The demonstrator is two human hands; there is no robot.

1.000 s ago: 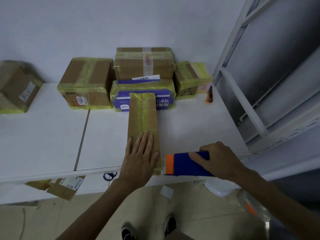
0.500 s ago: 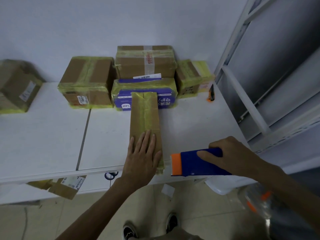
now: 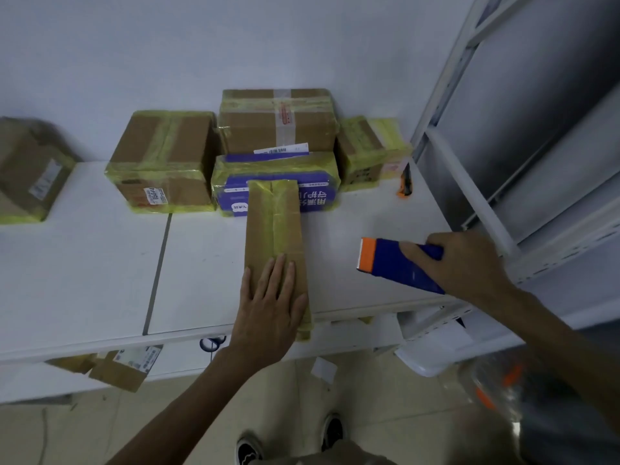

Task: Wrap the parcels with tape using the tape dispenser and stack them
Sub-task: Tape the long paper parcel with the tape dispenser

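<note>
Pins long parcel (image 3: 273, 226) flat near table (image 3: 201, 263) front edge with left hand (image 3: 268, 307), fingers (image 3: 281, 273) straight and pressed down, likely to stop sliding; grips tape dispenser (image 3: 392, 265) in curled right hand (image 3: 469, 266) just right of parcel, not touching, orange end toward it, probably lining up next strip.

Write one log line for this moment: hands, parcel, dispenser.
left hand: flat on parcel | right hand: grips dispenser, apart from parcel | parcel: on table
</note>
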